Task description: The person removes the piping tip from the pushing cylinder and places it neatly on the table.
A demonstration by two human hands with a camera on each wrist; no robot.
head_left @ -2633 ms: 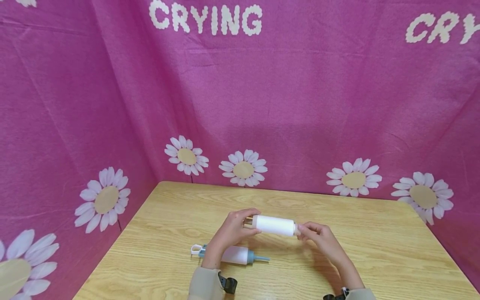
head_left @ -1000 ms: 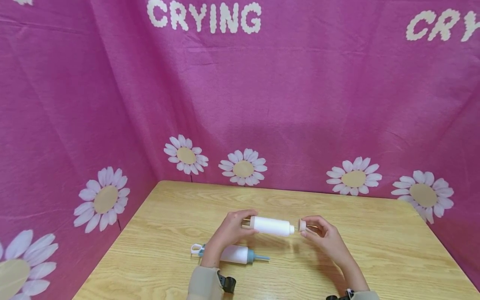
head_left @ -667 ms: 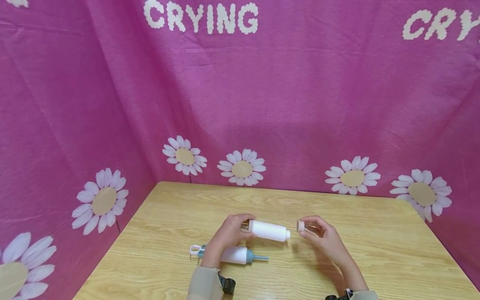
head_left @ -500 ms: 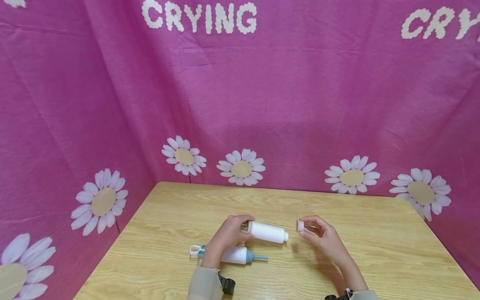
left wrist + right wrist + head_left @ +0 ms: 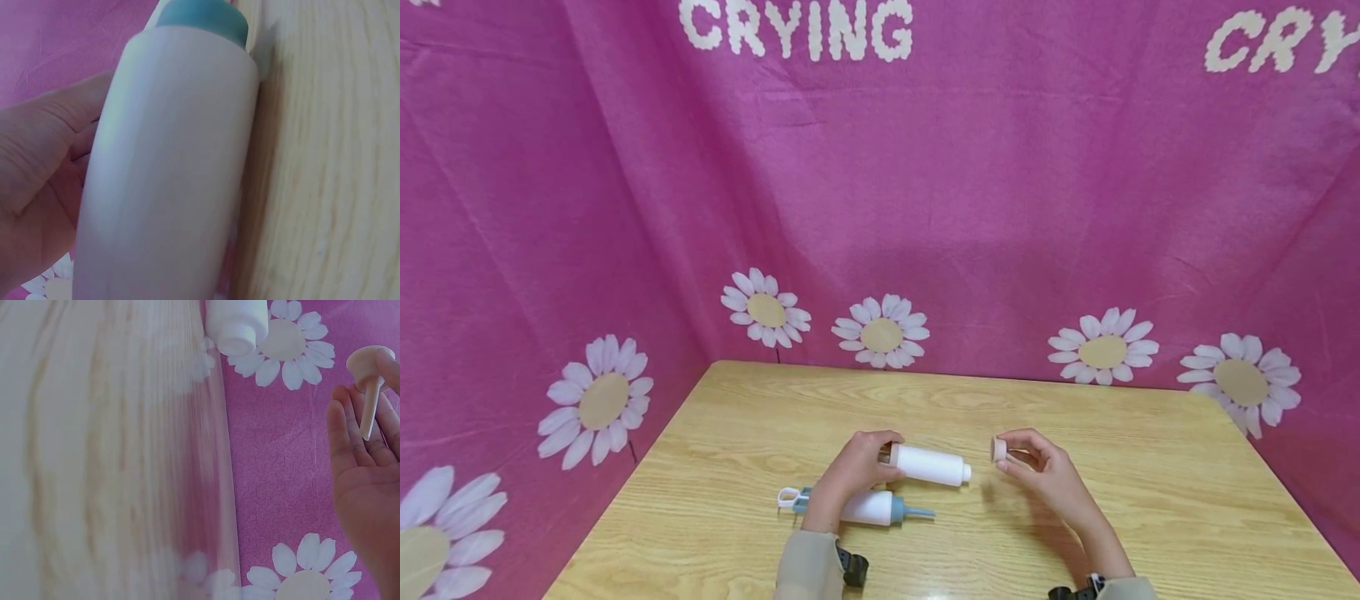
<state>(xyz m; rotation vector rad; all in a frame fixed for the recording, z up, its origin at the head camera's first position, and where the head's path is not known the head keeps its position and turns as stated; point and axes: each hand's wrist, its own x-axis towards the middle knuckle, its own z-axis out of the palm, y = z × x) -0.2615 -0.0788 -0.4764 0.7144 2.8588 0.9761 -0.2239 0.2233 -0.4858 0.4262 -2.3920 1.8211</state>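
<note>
My left hand [image 5: 857,462] grips a white squeeze bottle [image 5: 934,467] by its beige end, low over the table, its bare neck pointing right. To the right, my right hand [image 5: 1041,467] pinches a beige nozzle cap [image 5: 998,450] between thumb and fingers, apart from the bottle. The right wrist view shows the cap's long spout [image 5: 370,409] lying toward the palm. A second white bottle with a teal nozzle [image 5: 917,512] lies on the table, partly behind my left forearm. Its body [image 5: 169,162] fills much of the left wrist view, hiding part of my left hand [image 5: 37,162].
A white loop [image 5: 788,497] sticks out at the lying bottle's left end. The wood-grain table [image 5: 1150,467] runs back to a pink cloth [image 5: 970,208] with daisies and letters, which also hangs along the left side.
The nozzle cap has come off the bottle's neck in my right hand. My left hand has lowered the bottle and drawn it slightly left, widening the gap. My right hand stays nearly still.
</note>
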